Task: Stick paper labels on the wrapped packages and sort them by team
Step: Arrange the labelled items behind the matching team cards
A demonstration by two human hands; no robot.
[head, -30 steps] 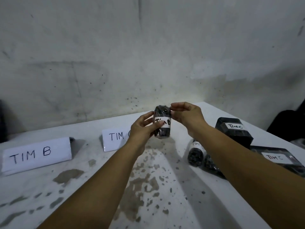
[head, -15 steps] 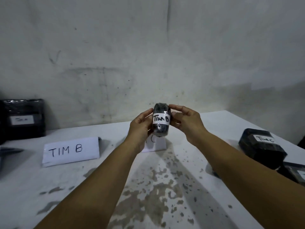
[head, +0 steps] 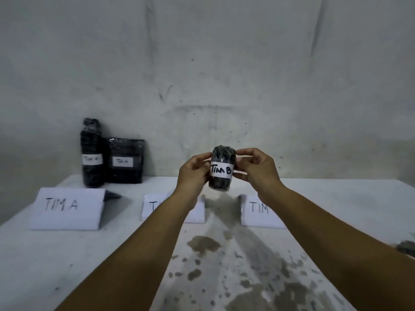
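Stained white desk (head: 258, 277) against a bare grey wall; you hold the small wrapped package (head: 221, 169), labelled "TIM B", in the air over the middle placards, left hand (head: 193, 173) and right hand (head: 258, 167) both pinching its sides. Labelling looks done. Next, judged: set it behind the half-hidden middle placard (head: 155, 207), away from the two TIM A packages (head: 112, 162) near the far left corner.
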